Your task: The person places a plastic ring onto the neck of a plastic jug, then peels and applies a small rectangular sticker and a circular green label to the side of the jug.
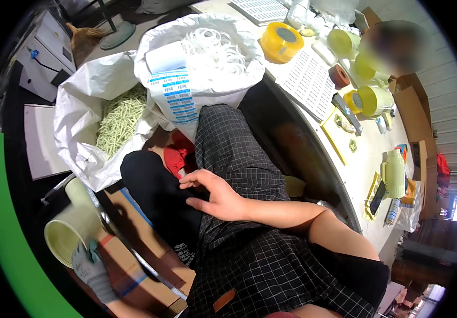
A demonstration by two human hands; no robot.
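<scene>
At the lower left, my left hand point(90, 266), in a grey knit glove, is closed on the rim of a pale yellow-green plastic cup point(59, 238). The cup lies tilted with its mouth toward the lower left. Behind it, a second pale cylindrical piece point(79, 192) is partly hidden. My bare right hand point(218, 197) hovers over my lap, thumb and fingers apart, with nothing in it. Nearby stands a white sack point(77, 106) of thin pale green sticks point(122, 122). Another sack point(149, 47) holds white plastic rings point(215, 50) and a roll of blue-printed labels point(173, 95).
A curved worktable point(363, 169) on the right carries a tape roll point(281, 42), label sheets point(308, 84), several pale green cups point(374, 100) and a pale green jug point(393, 175). Cardboard point(128, 265) lies below left, beside a metal bar point(133, 254). A white cabinet point(46, 47) stands at the upper left.
</scene>
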